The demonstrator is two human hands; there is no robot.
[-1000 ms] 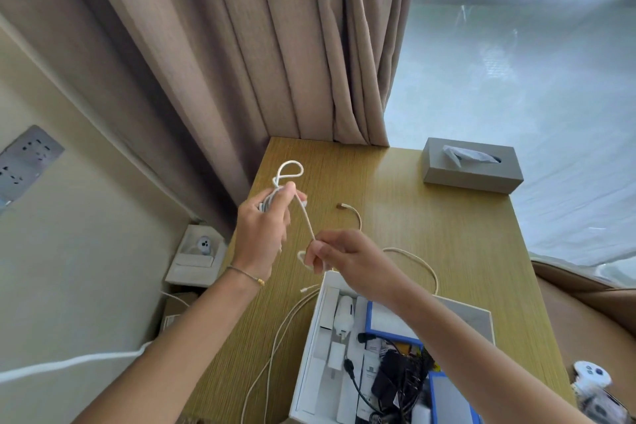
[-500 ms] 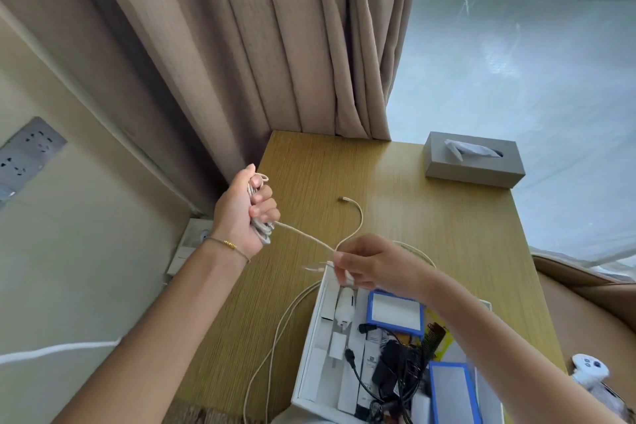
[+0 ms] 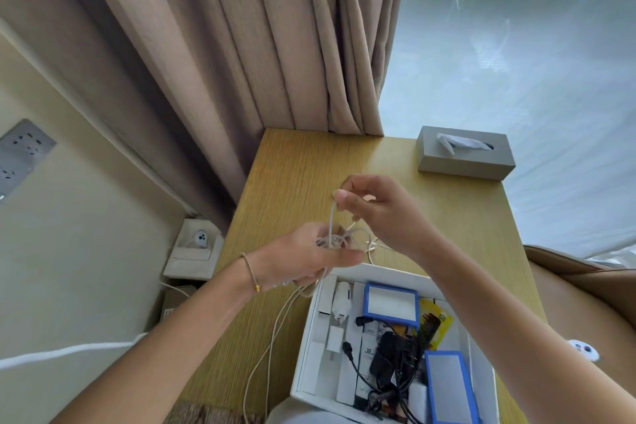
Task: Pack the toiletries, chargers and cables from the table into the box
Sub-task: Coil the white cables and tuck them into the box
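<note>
Left hand [image 3: 306,258] grips the coiled cable [image 3: 335,241] over the table [image 3: 296,175], just beyond the box [image 3: 311,337]. Right hand [image 3: 375,213] pinches its free end. Light, limp, springy; likely uncoils unless held across the loops.

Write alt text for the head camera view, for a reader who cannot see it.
Two bare hands coil a white cable above a wooden table: the left hand grips the loops while the right hand pinches a strand above them. Below them sits an open white box holding chargers, black cables and blue-edged packs; a grey tissue box stands at the table's far corner.
</note>
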